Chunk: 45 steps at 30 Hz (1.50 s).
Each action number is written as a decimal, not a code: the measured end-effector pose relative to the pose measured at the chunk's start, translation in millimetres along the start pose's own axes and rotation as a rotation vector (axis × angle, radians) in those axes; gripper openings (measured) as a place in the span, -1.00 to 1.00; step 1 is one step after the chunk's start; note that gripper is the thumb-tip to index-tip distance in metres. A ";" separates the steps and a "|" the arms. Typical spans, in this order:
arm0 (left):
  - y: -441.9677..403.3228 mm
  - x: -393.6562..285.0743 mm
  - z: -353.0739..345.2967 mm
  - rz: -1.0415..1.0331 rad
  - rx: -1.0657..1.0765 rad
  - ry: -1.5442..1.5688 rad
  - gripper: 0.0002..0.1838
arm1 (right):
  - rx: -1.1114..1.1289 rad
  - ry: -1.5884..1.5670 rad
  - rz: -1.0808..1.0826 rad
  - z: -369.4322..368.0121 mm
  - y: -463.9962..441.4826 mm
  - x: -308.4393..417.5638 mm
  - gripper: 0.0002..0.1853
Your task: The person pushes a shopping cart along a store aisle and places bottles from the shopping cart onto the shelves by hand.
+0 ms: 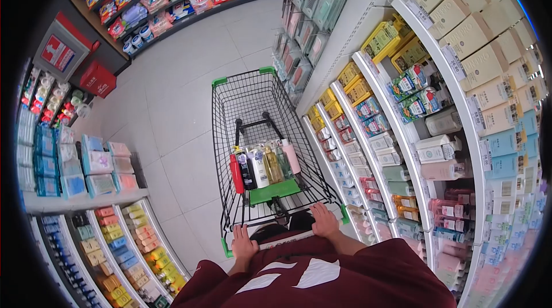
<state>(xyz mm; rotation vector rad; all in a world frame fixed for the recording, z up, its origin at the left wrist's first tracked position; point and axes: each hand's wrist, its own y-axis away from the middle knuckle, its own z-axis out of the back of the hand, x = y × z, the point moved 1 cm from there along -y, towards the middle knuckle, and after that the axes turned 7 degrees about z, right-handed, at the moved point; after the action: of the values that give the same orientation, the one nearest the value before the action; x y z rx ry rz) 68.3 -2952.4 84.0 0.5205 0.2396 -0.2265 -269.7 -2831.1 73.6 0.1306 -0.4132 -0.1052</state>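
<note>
A black wire shopping cart (227,118) with green corner pieces stands in front of me. My left hand (245,243) is closed on the left end of its handle (290,242), fingers over the top. Farther right, my right hand (325,221) is closed on the handle too. Several pump bottles stand in a row at the cart's near end, among them a red bottle (236,173), a white bottle (258,167), an amber bottle (272,163) and a pink bottle (291,157). A green panel (273,192) lies just on my side of them.
Tall shelves (411,129) of boxes and bottles run close along the cart's right side. Lower left is another shelf unit (123,199). Packaged goods hang on a rack (313,20) ahead right. Tiled floor (172,112) lies left of the cart; a red box (98,79) stands beyond.
</note>
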 end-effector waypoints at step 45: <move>-173.0 84.9 95.5 -0.239 -0.012 -0.008 -0.21 | 0.092 0.024 -0.137 6.9 -164.8 82.3 -0.19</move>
<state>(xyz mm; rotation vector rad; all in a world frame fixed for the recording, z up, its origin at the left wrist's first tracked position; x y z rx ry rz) 117.5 -3160.4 60.5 0.4791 0.2951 -0.4596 -210.0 -3004.9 87.9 0.2505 -0.3848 -0.2193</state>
